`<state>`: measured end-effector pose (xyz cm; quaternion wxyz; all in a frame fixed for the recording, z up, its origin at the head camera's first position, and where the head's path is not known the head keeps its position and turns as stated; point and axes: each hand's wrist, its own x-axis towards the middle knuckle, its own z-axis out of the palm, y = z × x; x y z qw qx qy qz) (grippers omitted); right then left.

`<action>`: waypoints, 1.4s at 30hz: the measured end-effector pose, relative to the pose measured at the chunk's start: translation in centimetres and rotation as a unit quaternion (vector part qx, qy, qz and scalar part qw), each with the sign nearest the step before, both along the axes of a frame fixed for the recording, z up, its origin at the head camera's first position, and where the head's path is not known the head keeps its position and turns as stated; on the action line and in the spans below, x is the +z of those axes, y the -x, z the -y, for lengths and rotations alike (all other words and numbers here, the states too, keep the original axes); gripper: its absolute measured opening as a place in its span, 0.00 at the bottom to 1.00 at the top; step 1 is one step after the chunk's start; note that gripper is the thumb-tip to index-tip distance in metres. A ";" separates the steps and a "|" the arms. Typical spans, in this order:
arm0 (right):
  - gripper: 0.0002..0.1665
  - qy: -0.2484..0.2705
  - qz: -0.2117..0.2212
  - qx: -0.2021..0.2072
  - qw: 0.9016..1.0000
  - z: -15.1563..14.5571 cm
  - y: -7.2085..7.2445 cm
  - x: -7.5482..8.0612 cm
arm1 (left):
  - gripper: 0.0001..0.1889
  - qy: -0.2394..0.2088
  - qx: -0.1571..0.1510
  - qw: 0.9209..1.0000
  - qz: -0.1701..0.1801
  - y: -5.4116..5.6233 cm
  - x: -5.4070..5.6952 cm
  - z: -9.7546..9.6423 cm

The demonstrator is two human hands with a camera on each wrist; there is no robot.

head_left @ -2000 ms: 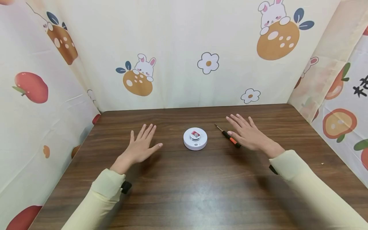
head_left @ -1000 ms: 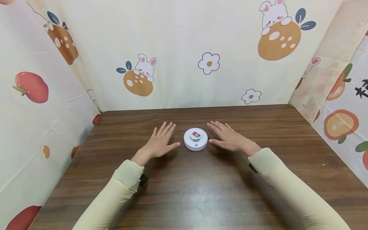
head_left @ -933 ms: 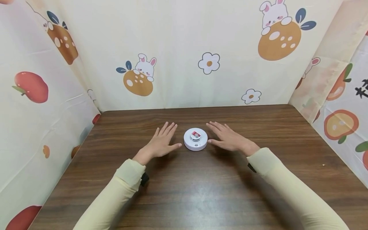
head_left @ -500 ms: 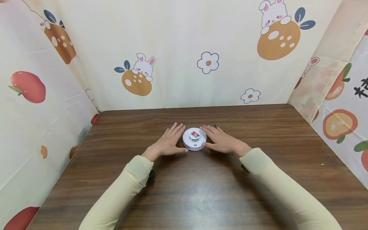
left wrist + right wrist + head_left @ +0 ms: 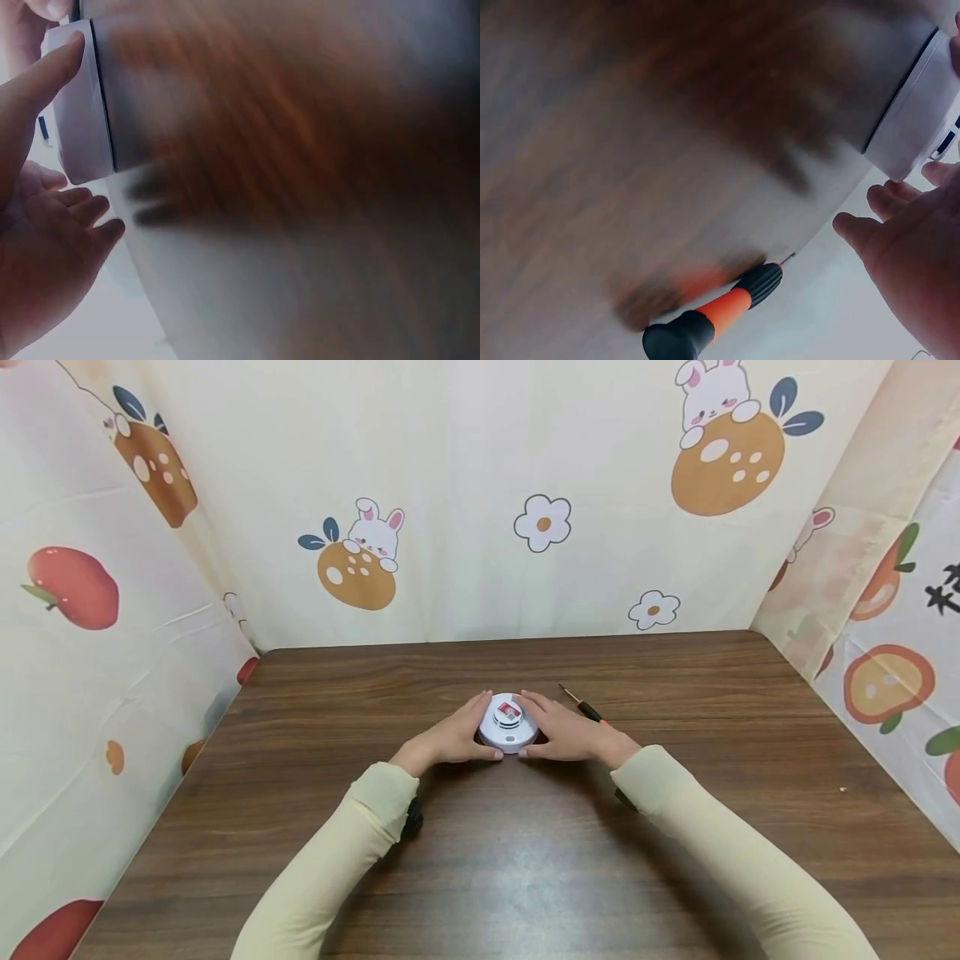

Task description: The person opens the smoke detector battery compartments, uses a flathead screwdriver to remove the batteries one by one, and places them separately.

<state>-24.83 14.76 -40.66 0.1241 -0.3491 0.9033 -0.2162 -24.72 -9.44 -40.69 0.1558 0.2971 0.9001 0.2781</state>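
Note:
A round white smoke detector (image 5: 509,737) with a red label and a raised vented centre sits on the wooden table. My left hand (image 5: 453,737) holds its left side, thumb at the front edge and fingers toward the back. From the other side my right hand (image 5: 567,733) holds it the same way. In the left wrist view the thumb lies on the detector's side wall (image 5: 82,112). A screwdriver (image 5: 727,310) with a black and orange handle lies just right of my right hand; part of its handle is hidden in the head view.
The dark wooden table (image 5: 510,860) runs back to a curtain (image 5: 465,460) printed with rabbits, fruit and flowers. More printed cloth hangs at the left and right sides. A tiny light speck (image 5: 843,789) lies on the table at the right.
Both hands have moved inward from the two sides and now hold the smoke detector between them. The detector stays in place. The screwdriver, covered by the right hand earlier, is partly visible again.

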 end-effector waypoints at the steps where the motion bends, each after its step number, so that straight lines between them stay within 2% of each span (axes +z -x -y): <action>1: 0.50 0.003 0.008 -0.002 1.000 0.0 0.0 0.0 | 0.52 -0.008 0.000 1.000 0.003 0.0 -0.1 -0.1; 9: 0.47 0.037 0.052 -0.003 0.998 0.2 -0.1 0.2 | 0.48 -0.033 0.005 0.999 0.000 0.1 -0.1 -0.6; 14: 0.46 0.054 0.065 -0.007 0.996 0.2 0.1 0.1 | 0.47 -0.040 0.010 0.999 0.002 0.2 0.0 -0.6; 21: 0.44 0.093 0.063 -0.005 0.994 0.0 0.6 0.0 | 0.45 -0.049 0.018 0.999 0.014 0.3 0.3 -0.3; 30: 0.41 0.112 0.087 -0.033 0.989 -0.4 0.9 0.5 | 0.41 -0.070 0.022 0.997 -0.029 0.9 0.3 -0.1; 32: 0.40 0.122 0.095 -0.037 0.987 -0.6 1.0 0.7 | 0.42 -0.082 0.025 0.996 -0.024 0.9 0.4 0.0; 36: 0.38 0.139 0.105 -0.033 0.984 -0.9 1.2 1.1 | 0.42 -0.103 0.016 0.994 -0.038 0.9 0.6 0.1; 38: 0.35 0.157 0.115 -0.023 0.981 -0.9 1.3 1.3 | 0.41 -0.111 0.010 0.993 -0.048 1.0 0.6 0.2; 42: 0.34 0.177 0.125 -0.030 0.976 -0.9 1.3 1.4 | 0.37 -0.119 0.013 0.992 -0.047 1.0 0.8 0.2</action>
